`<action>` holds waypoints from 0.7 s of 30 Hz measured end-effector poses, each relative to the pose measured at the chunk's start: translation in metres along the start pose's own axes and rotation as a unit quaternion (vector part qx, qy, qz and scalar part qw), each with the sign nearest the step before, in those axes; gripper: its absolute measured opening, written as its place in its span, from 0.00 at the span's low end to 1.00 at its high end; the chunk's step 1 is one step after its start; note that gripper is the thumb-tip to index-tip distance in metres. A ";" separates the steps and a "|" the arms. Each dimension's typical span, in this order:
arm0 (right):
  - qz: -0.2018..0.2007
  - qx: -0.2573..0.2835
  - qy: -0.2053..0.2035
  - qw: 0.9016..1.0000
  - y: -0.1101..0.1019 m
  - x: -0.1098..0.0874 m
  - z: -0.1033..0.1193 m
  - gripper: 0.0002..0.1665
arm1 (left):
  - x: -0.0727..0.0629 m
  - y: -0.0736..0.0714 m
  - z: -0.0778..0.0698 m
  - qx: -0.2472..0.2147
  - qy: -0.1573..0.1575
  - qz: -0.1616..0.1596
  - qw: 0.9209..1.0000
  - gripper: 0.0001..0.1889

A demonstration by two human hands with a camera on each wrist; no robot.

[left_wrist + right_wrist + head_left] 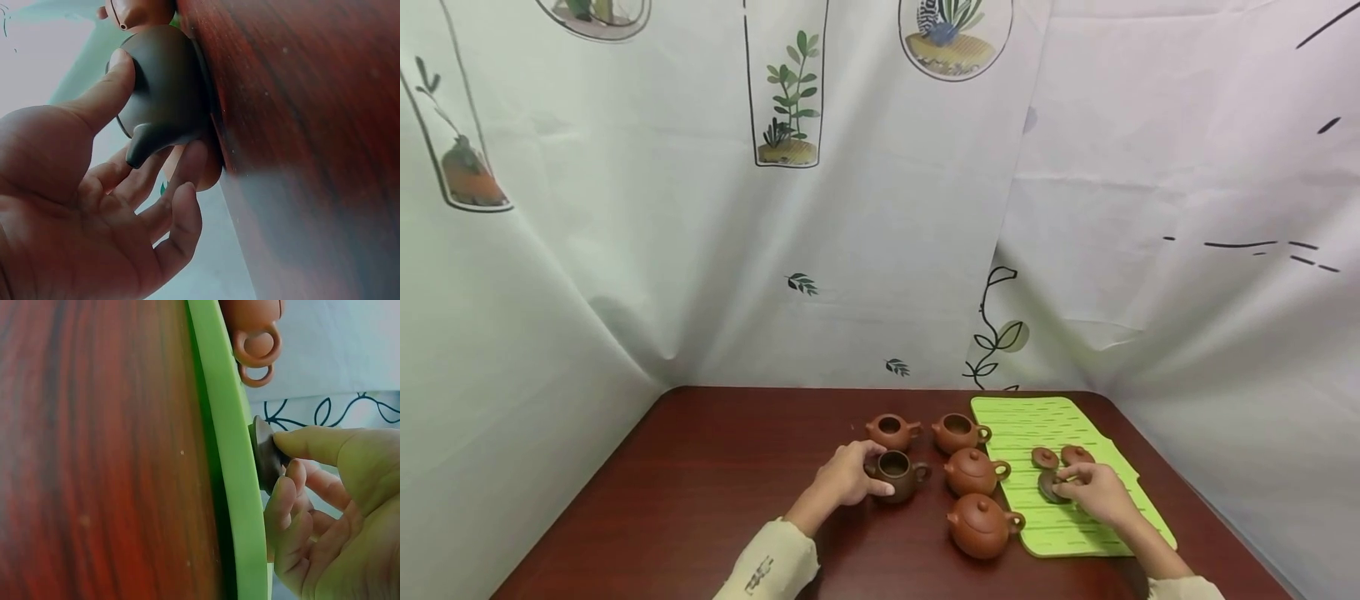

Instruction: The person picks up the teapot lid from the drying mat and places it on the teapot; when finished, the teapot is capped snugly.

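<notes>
A dark brown teapot (898, 487) without its lid stands on the table, its spout toward my left hand (850, 473). Thumb and fingers of that hand hold the pot from both sides of the spout (145, 140). Over on the green mat (1037, 425), my right hand (1099, 493) pinches the knob of a dark teapot lid (1049, 487) between thumb and fingers. In the right wrist view the lid (267, 456) is right at the mat's surface. Two reddish lids, one (1045, 457) on the left and one (1077, 455) on the right, lie just beyond it.
Two lidless reddish teapots, one (880, 442) behind the dark pot and one (951, 446) beside the mat, stand at the back. Nearer along the mat's left edge are two lidded ones, a farther pot (970, 479) and a nearer pot (981, 537). A white printed cloth (850, 225) hangs behind the table.
</notes>
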State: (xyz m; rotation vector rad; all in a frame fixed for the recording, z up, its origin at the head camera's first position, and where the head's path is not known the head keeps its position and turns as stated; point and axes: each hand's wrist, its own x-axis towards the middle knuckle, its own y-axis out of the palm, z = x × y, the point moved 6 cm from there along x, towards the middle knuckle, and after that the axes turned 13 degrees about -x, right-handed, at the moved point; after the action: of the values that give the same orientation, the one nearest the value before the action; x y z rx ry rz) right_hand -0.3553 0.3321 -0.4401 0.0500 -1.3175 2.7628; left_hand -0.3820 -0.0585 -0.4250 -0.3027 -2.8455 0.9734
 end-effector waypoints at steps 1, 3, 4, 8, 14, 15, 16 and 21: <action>-0.001 0.000 -0.003 1.000 0.000 0.000 0.001 0.15 | 0.000 0.000 0.000 0.000 0.001 -0.001 1.000 0.32; -0.004 0.004 -0.002 1.000 0.000 -0.001 0.004 0.14 | 0.000 0.000 0.000 0.000 0.003 -0.003 1.000 0.32; -0.005 0.006 -0.002 1.000 0.000 -0.002 0.006 0.14 | 0.000 0.000 0.000 0.001 0.005 -0.005 1.000 0.32; -0.012 0.006 0.000 1.000 -0.001 -0.003 0.013 0.14 | -0.001 0.001 0.000 0.003 0.004 -0.005 1.000 0.32; -0.022 0.015 -0.014 1.000 -0.001 -0.003 0.025 0.16 | -0.001 0.000 -0.001 0.004 0.002 -0.006 1.000 0.32; -0.024 0.013 -0.018 0.999 -0.001 -0.003 0.028 0.16 | -0.001 0.000 -0.001 0.005 0.003 -0.007 1.000 0.32; -0.026 0.013 -0.020 0.999 -0.001 -0.003 0.030 0.15 | -0.001 0.000 -0.001 0.006 0.004 -0.008 1.000 0.32; -0.042 0.009 -0.029 0.999 0.001 -0.004 0.043 0.13 | 0.000 -0.001 0.000 0.010 0.001 -0.007 1.000 0.32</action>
State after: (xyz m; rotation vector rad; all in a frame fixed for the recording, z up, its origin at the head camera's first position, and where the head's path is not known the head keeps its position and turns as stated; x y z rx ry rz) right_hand -0.3517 0.2975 -0.4142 0.1832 -1.2715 2.7223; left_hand -0.3823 -0.0589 -0.4245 -0.2805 -2.8296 0.9971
